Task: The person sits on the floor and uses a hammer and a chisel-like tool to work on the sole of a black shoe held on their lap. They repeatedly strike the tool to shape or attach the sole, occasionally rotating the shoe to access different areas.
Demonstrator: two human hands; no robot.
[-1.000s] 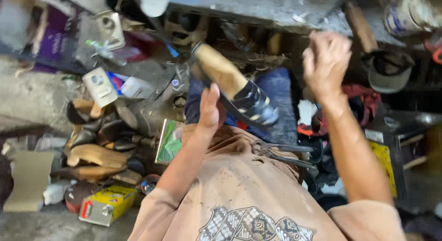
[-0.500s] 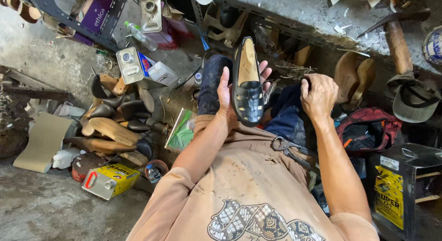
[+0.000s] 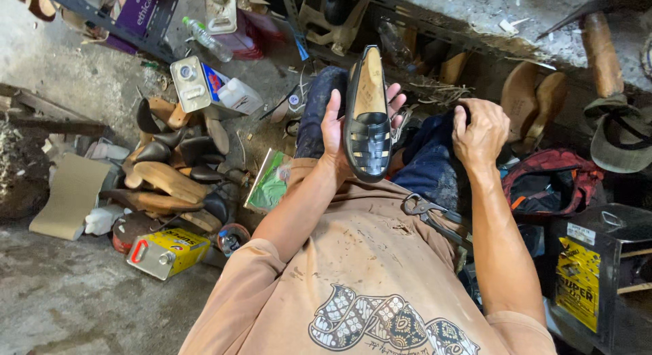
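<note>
Black woven shoe (image 3: 367, 124) cradled in left hand (image 3: 337, 134), fingers (image 3: 394, 97) wrapped loosely round it, right hand (image 3: 481, 132) curled shut, pressed on knee (image 3: 428, 155).

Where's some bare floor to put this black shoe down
Bare concrete floor lies at the lower left, bordered by the yellow can and cardboard sheet. Crowded: the pile of wooden lasts beside the left hand holding the black shoe, and the ledge ahead.
</note>
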